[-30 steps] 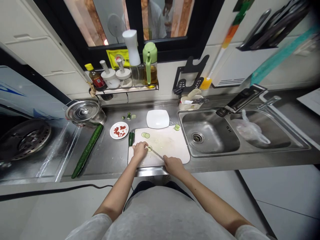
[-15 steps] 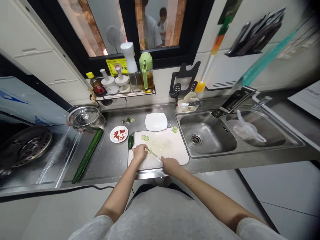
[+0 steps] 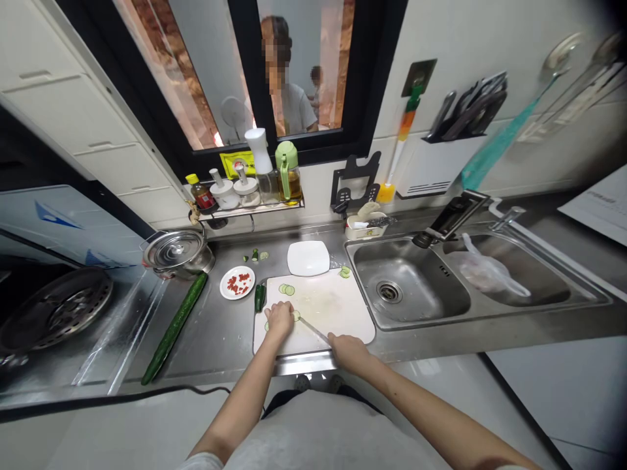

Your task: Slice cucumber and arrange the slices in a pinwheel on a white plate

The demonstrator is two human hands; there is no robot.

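Note:
On the white cutting board, my left hand has its fingers bent and pressed down over a cucumber slice, whose pale edge shows beside the fingertips. My right hand grips a knife by its handle, which the fist hides. The blade points left and its tip lies close to that slice. Several cut cucumber slices lie behind my left hand, and more slices sit at the board's far right corner. Dark green cucumber pieces stand along its left edge.
A whole cucumber lies on the steel counter at left, near a lidded pot. A round plate holds red bits. Behind the board is a white square dish. The double sink is at right.
The view has tilted upward, so the counter appears lower. The knife tip has drawn back slightly from the left fingertips, to the right edge of the slice. Both hands keep their grips.

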